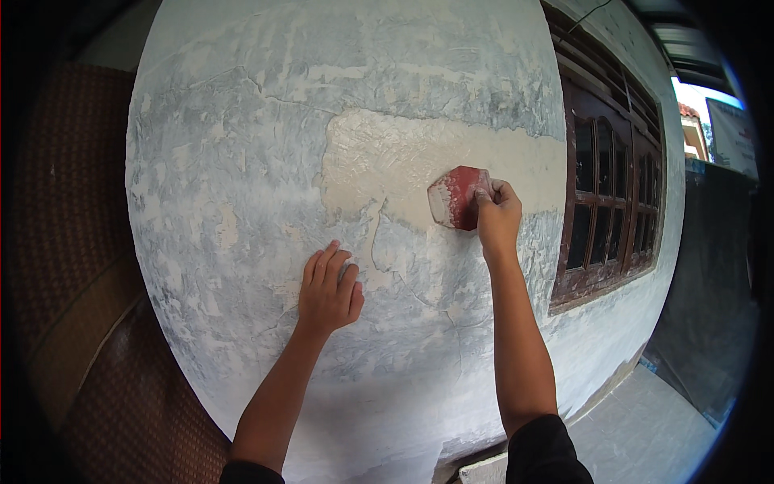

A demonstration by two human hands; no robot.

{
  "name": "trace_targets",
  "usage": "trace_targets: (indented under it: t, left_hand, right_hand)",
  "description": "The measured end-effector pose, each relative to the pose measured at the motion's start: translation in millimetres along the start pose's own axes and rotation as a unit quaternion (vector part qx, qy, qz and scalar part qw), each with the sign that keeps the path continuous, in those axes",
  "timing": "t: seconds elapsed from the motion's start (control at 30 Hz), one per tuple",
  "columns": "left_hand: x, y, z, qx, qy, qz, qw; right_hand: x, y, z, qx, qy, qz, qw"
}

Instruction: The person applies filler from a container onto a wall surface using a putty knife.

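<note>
A red plastic scraper [459, 198], its left part smeared with pale filler, is pinched at its right edge by my right hand [500, 216]. It lies against or just off a cream patch of wet-looking filler [387, 149] on the wall. Lower and to the left, my left hand [329, 289] has its fingers stretched out, the tips at or close to the wall, with nothing held. The wall [242, 177] is patchy grey and white with fine cracks. One narrow streak of filler runs down below the patch.
To the right of the patch is a brown wooden window [605, 185] with dark panes and a projecting sill. Woven brown panels [81, 161] stand along the left side. A grey tiled floor [645, 427] shows at the lower right, with a dark sheet [701, 282] beyond.
</note>
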State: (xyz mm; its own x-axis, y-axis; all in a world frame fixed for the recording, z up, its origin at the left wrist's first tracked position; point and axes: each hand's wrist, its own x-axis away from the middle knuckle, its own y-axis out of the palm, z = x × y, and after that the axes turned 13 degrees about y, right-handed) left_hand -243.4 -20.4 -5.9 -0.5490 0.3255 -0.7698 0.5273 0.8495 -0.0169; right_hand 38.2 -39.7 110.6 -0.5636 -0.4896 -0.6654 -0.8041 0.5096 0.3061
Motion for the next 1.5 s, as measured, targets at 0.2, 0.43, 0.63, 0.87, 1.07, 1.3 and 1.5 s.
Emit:
trace_targets:
  t: [0.2,0.43,0.63,0.87,1.07,1.3,1.5]
  left_hand:
    - [4.2,0.7,-1.6,-0.006,0.003,-0.001,1.0]
    - [5.2,5.4,-1.5,-0.006,0.0,-0.002,1.0]
    - [4.0,3.2,-0.8,-0.008,-0.004,0.0,1.0]
    - [3.7,3.5,1.2,-0.02,-0.016,0.009,1.0]
    - [4.6,1.8,-0.7,-0.01,-0.016,0.005,1.0]
    - [6.3,1.5,-0.1,-0.004,-0.013,-0.001,1.0]
    - [6.0,4.5,1.0,0.0,-0.008,0.004,1.0]
  right_hand:
    - [31.9,-0.4,0.7,-0.057,-0.004,-0.072,0.996]
    - [21.6,-8.4,7.7,-0.105,0.031,-0.024,0.994]
    - [-0.3,-17.8,1.0,-0.09,0.025,-0.023,0.995]
    - [-6.8,-6.3,-4.2,-0.068,-0.012,-0.062,0.996]
    - [-1.4,-7.6,-7.6,-0.041,-0.042,-0.125,0.99]
    - [-0.8,-18.2,-16.0,-0.072,-0.02,-0.123,0.99]
    - [-19.2,-41.2,-13.5,-0.103,0.034,-0.04,0.993]
